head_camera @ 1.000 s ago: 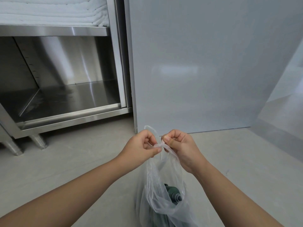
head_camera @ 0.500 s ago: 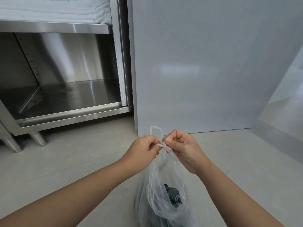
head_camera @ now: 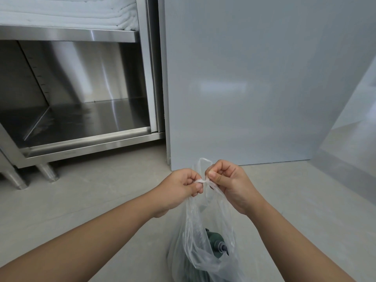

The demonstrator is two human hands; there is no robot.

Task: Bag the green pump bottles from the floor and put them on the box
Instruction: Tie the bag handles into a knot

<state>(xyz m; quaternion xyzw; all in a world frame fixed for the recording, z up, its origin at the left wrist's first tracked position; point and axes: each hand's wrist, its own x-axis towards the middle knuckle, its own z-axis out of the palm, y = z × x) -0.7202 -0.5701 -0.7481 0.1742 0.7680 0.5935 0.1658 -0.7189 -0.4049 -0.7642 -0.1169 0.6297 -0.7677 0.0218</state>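
Note:
A clear plastic bag hangs low in the middle of the head view, above the grey floor. Dark green pump bottles show through its side, one pump head pointing right. My left hand and my right hand are both closed on the bag's twisted handles, which meet in a tight white twist between my thumbs. A loop of handle sticks up behind my right hand. The bottom of the bag runs out of the frame.
A large pale grey panel stands upright just behind the bag. To the left is a stainless steel cabinet on short legs, with folded white towels on its upper shelf. Bare concrete floor lies all around.
My hands have stayed together on the bag handles, pulling the twist tighter between them. The view has shifted slightly right and down.

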